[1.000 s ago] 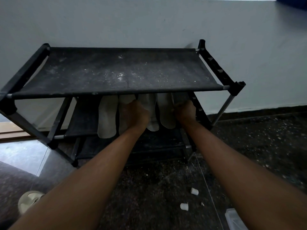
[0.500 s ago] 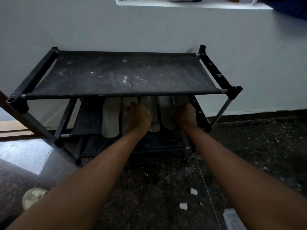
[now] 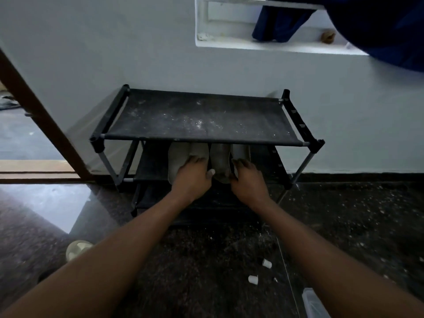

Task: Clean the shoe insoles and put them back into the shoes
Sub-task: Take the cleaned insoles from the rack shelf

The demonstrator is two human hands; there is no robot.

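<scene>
Insoles [image 3: 176,157], four of them as far as I can see, lie side by side on the middle shelf [image 3: 151,166] of a black shoe rack [image 3: 315,146], partly hidden under its dusty top shelf [image 3: 202,118]. Three look pale, and a darker insole [image 3: 219,157] lies third from the left. The left hand [image 3: 192,177] rests on the two left insoles, with its fingers [image 3: 197,160] fairly straight on top of them and the thumb spread to the right; it is relaxed and does not close around anything. The right hand [image 3: 249,180] is at the right pair, its fingertips [image 3: 238,162] bent down on the rightmost insole [image 3: 241,151]; I cannot tell if it grasps it or only presses. The rack stands against a white wall [image 3: 114,53] on a dark speckled floor [image 3: 206,260], where two small white caps [image 3: 266,263] lie near the right forearm.
</scene>
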